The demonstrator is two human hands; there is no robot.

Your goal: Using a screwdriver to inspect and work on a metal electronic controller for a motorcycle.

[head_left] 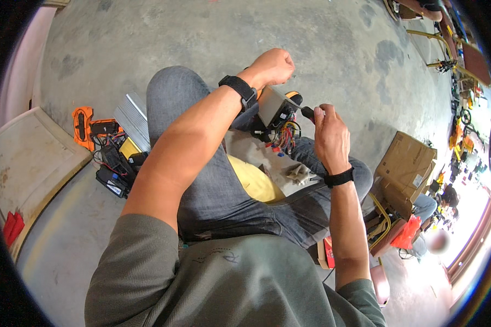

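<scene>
A grey metal box point(271, 104) stands between my legs, its open side facing right. Black parts and a bundle of coloured wires point(285, 137) come out of its lower end. My right hand point(331, 136) is closed around the black handle of a screwdriver point(307, 113), whose thin shaft points left at the box's open side. Whether the tip touches the box cannot be made out. Just above the box's far end, my left hand point(273, 66) is curled closed, and what its fingers hold, if anything, is hidden.
Left of my knee lie a ribbed silver metal case point(132, 121), an orange plastic part point(82, 128) and black modules with wires point(114, 169). A pale board point(35, 169) lies further left. To the right are a cardboard box point(403, 166) and a red bag point(406, 234), with a person beyond.
</scene>
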